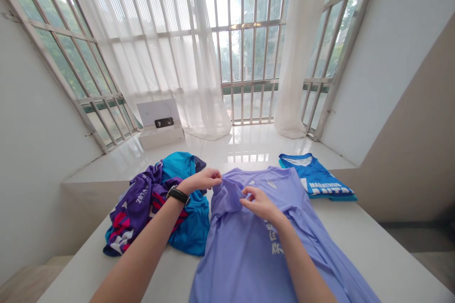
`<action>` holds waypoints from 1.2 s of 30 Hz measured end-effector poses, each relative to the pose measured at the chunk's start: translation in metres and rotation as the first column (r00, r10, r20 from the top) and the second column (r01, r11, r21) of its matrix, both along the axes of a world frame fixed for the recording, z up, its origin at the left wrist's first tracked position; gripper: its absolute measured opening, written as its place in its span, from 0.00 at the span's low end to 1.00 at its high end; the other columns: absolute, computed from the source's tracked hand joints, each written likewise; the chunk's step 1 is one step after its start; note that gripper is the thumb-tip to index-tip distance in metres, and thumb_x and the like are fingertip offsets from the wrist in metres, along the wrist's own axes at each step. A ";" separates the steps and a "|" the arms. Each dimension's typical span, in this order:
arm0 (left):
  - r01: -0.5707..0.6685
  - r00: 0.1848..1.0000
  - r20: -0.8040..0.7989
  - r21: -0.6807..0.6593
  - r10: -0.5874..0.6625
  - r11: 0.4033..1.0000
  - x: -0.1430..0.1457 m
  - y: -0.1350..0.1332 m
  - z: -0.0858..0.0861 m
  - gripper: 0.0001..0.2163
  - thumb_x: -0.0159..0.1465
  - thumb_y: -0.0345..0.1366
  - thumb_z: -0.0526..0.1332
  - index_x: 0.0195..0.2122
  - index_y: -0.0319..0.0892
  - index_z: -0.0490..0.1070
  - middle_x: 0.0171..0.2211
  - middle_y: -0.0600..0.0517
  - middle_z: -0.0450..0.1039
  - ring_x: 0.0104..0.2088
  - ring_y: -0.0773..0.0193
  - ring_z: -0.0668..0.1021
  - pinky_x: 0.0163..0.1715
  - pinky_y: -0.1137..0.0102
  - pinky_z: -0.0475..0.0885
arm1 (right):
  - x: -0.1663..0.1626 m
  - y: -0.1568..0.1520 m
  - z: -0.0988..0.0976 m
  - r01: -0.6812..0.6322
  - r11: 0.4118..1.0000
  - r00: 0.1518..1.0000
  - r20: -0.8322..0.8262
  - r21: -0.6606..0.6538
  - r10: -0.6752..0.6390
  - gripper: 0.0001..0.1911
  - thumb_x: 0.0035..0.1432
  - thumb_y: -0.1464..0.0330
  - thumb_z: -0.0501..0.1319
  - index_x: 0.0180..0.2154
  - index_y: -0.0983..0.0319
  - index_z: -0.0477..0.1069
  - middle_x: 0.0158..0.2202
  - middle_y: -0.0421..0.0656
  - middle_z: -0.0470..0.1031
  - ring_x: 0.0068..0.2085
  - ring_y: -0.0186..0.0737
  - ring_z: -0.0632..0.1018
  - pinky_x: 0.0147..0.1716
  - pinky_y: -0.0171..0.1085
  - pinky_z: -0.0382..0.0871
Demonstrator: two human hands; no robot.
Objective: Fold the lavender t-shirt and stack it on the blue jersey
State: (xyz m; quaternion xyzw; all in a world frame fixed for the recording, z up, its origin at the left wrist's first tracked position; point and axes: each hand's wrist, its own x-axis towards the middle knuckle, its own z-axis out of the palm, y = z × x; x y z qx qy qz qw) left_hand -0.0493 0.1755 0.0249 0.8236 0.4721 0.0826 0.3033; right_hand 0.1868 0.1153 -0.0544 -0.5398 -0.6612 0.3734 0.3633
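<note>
A lavender shirt [241,246] lies spread on the white table, its neckline toward the window and white characters printed on its front. My left hand [205,180], with a dark-banded watch on the wrist, pinches the shirt's fabric at its left shoulder. Close by, my right hand [261,204] has thumb and fingers closed on a raised fold of the same shirt, just inward of the left hand. The fabric between both hands is lifted and bunched. My forearms cover part of the shirt's lower front.
Left of the shirt is a heap of crumpled purple and teal shirts [152,199]. A folded blue shirt [322,177] printed "MARATHON" lies at the right. By the barred window, a white box [161,137] carries a black phone-like device [164,123]. Sheer curtains [170,47] hang behind.
</note>
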 end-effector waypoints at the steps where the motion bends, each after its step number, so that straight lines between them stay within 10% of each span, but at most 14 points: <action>1: 0.035 0.995 0.092 -0.051 -0.030 0.998 0.001 -0.005 0.005 0.15 0.65 0.46 0.57 0.43 0.39 0.73 0.35 0.49 0.77 0.32 0.64 0.77 0.30 0.72 0.70 | 0.002 0.000 0.002 0.001 1.000 1.000 0.013 -0.002 -0.001 0.09 0.49 0.61 0.63 0.25 0.59 0.71 0.20 0.34 0.69 0.24 0.33 0.70 0.27 0.33 0.64; 7: 0.248 0.868 0.490 -0.286 -0.081 0.926 0.015 -0.014 0.012 0.20 0.71 0.51 0.52 0.53 0.41 0.68 0.50 0.41 0.77 0.45 0.58 0.80 0.46 0.65 0.73 | 0.018 0.005 0.001 0.229 0.973 0.961 0.150 0.026 -0.231 0.31 0.63 0.49 0.50 0.12 0.58 0.62 0.16 0.41 0.65 0.24 0.39 0.69 0.27 0.36 0.60; 13: 0.140 0.990 -0.035 0.176 -0.136 0.974 0.032 0.015 -0.022 0.13 0.68 0.29 0.52 0.49 0.39 0.72 0.46 0.45 0.79 0.46 0.58 0.79 0.49 0.65 0.71 | 0.018 0.004 -0.010 0.283 0.954 0.931 0.213 0.097 -0.298 0.23 0.57 0.54 0.59 0.15 0.58 0.68 0.25 0.44 0.73 0.31 0.41 0.73 0.33 0.37 0.65; 19: 0.219 0.965 -0.194 0.235 -0.175 0.947 0.042 0.021 -0.043 0.12 0.60 0.30 0.63 0.44 0.46 0.77 0.43 0.48 0.79 0.51 0.51 0.74 0.54 0.61 0.65 | 0.014 0.008 -0.011 0.268 0.952 0.946 0.145 0.146 -0.289 0.06 0.48 0.65 0.61 0.21 0.58 0.71 0.31 0.42 0.73 0.33 0.39 0.73 0.40 0.38 0.67; 24: 0.216 0.964 -0.200 0.206 -0.175 0.954 0.033 0.030 -0.044 0.05 0.59 0.39 0.66 0.34 0.45 0.77 0.35 0.49 0.78 0.44 0.53 0.75 0.50 0.63 0.66 | 0.019 0.014 -0.011 0.290 0.949 0.955 0.022 0.121 -0.294 0.05 0.46 0.64 0.60 0.24 0.59 0.70 0.38 0.44 0.73 0.40 0.42 0.75 0.47 0.40 0.69; 36: 0.034 0.999 0.017 0.090 -0.035 0.995 0.013 0.048 -0.067 0.18 0.66 0.49 0.51 0.38 0.40 0.71 0.33 0.52 0.73 0.34 0.63 0.73 0.35 0.71 0.68 | 0.012 0.019 -0.029 0.238 0.965 0.960 -0.124 -0.110 -0.251 0.15 0.57 0.52 0.53 0.32 0.56 0.65 0.28 0.38 0.71 0.27 0.35 0.73 0.24 0.32 0.67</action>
